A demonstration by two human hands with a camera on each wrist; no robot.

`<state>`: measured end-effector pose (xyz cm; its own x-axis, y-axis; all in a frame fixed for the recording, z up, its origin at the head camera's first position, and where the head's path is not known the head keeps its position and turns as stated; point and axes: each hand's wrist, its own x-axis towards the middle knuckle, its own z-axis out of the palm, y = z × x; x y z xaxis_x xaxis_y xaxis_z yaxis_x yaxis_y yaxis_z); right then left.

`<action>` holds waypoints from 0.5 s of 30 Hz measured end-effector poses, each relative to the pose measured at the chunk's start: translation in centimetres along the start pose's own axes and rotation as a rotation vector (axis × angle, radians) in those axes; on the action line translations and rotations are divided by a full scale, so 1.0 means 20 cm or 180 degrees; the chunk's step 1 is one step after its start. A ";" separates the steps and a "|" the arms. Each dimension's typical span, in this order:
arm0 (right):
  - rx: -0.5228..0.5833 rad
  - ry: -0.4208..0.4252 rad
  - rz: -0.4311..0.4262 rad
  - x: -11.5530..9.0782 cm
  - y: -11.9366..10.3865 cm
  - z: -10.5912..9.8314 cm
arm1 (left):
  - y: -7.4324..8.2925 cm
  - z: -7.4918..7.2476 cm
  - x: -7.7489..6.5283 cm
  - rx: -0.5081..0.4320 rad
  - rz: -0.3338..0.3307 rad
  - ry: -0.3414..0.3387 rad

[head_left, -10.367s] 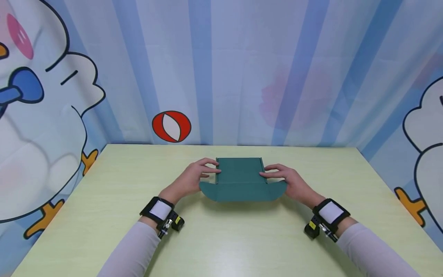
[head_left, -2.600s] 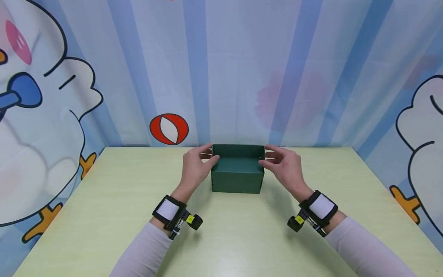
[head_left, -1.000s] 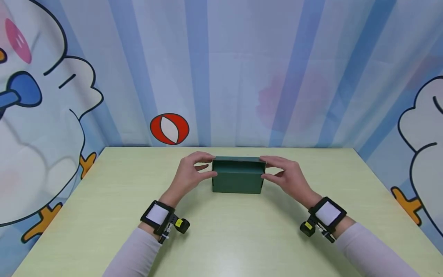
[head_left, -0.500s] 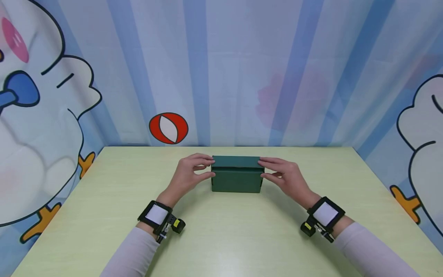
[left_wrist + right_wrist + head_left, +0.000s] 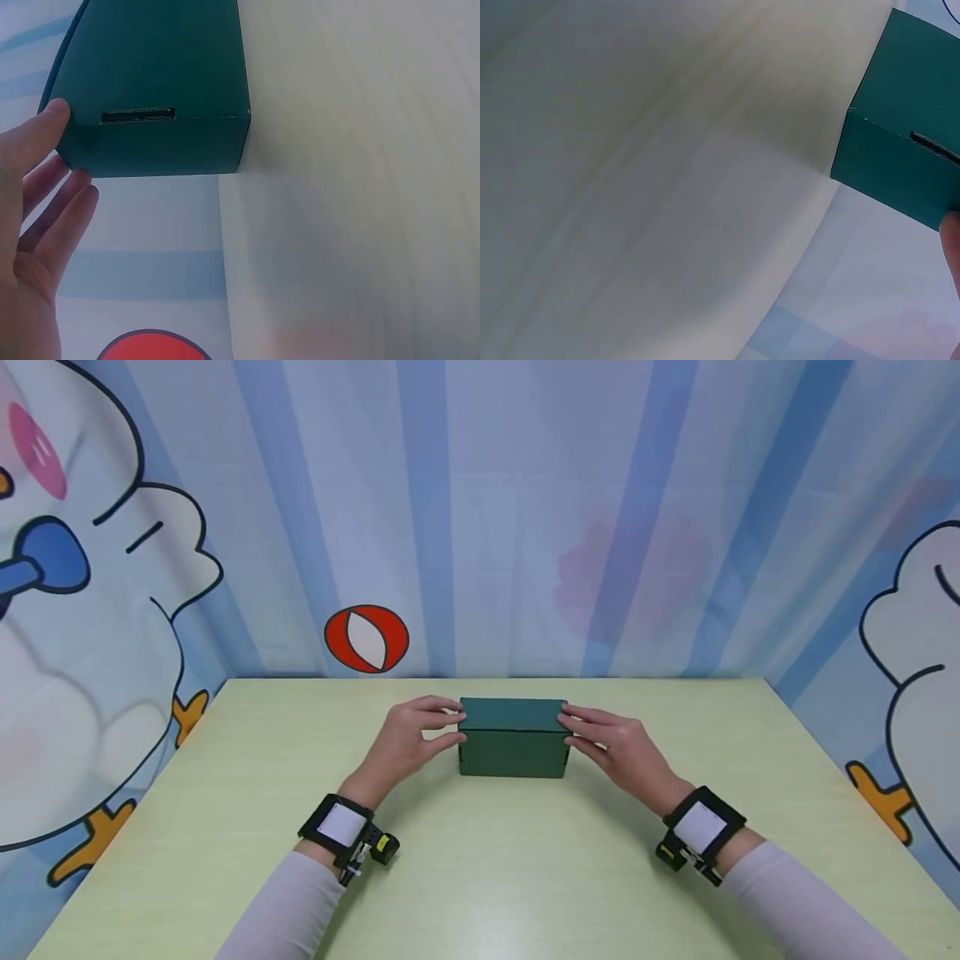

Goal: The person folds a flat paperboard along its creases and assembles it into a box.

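A dark green cardboard box (image 5: 513, 755) stands on the table, its lid lying flat over the top and meeting the front wall along a thin seam. At its left end, my left hand (image 5: 396, 742) holds the upper corner, fingers by the lid and thumb at the front edge. My right hand (image 5: 624, 748) grips the opposite corner in the same way. In the left wrist view a slot shows in the side of the box (image 5: 165, 60), with the thumb touching its edge. The right wrist view shows part of the box (image 5: 892, 165) and only a bit of one finger.
The pale wooden table (image 5: 495, 868) ends at a blue striped curtain (image 5: 517, 527) just behind the box. Cartoon figures and a red ball (image 5: 367, 639) are printed on the curtain. Each wrist carries a strapped-on camera.
From a partly unfolded sheet, the box has been stood up with walls. Over the last second its lid has come down and forward, and the front gap has closed. Both hands stay at the corners.
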<state>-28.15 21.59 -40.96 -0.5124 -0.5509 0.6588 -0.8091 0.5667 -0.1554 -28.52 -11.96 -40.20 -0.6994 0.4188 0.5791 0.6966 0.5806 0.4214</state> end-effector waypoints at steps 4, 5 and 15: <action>-0.0154 0.0014 -0.0137 0.00 0.00 0.00 | 0.02 0.00 0.01 0.0017 0.0018 -0.0050; -0.0183 0.0013 -0.0164 0.00 0.00 0.00 | 0.02 0.00 0.00 0.0030 0.0024 -0.0058; -0.0335 -0.0043 -0.0342 0.03 -0.02 -0.02 | 0.04 -0.02 0.00 0.0129 0.0068 -0.0054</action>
<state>-28.04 21.29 -40.34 -0.4290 -0.6195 0.6574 -0.8252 0.5648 -0.0062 -27.96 -11.78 -39.70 -0.6874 0.4429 0.5756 0.7045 0.5992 0.3803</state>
